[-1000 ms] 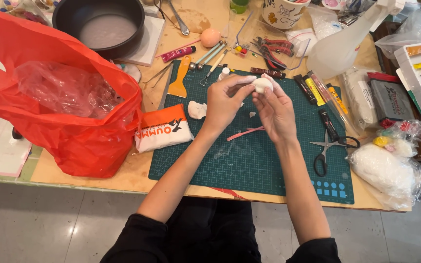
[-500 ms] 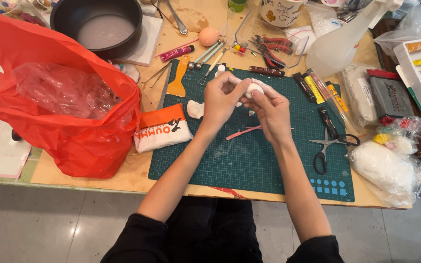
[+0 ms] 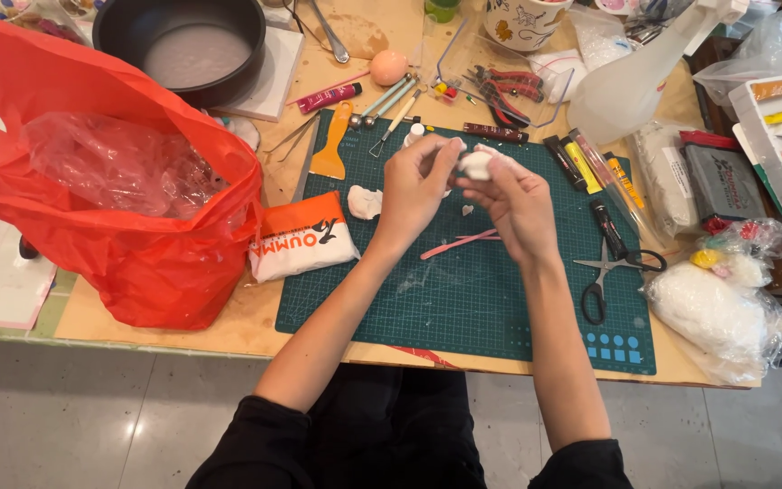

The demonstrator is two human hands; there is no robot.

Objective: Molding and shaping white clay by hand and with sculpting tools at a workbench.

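My forearms come up from my black sleeves over the near edge of the table [image 3: 183, 340]. They cross the green mat [image 3: 491, 299], which lies under most of what I am doing. On the mat, just under my hands, lies a pink tool [image 3: 459, 243], and a small white crumb [image 3: 467, 210] sits just above it.

My left hand [image 3: 416, 188] and my right hand [image 3: 516, 201] meet above the middle of the mat. Between them I hold a small white lump [image 3: 476, 164] of clay, raised off the mat. My left fingers are curled in and pinch its left side; my right fingers are bent close around its right side and underside. Both hands are narrow, closed on the lump.

Left of my left hand a second white piece [image 3: 364, 201] rests on the mat, apart from my fingers. Beside it, half off the mat's left edge, lies an orange and white packet [image 3: 302, 246], and past that the big red bag [image 3: 128, 181] stands open with clear plastic inside.

To my right black scissors [image 3: 608, 270] lie on the mat, with a clear bag of white stuff [image 3: 712, 312] near the table's right edge.

Farther off, an orange scraper [image 3: 333, 145] rests at the mat's top left, red pliers [image 3: 500, 91] lie beyond the mat, and a black pot [image 3: 187, 45] sits at the far left.
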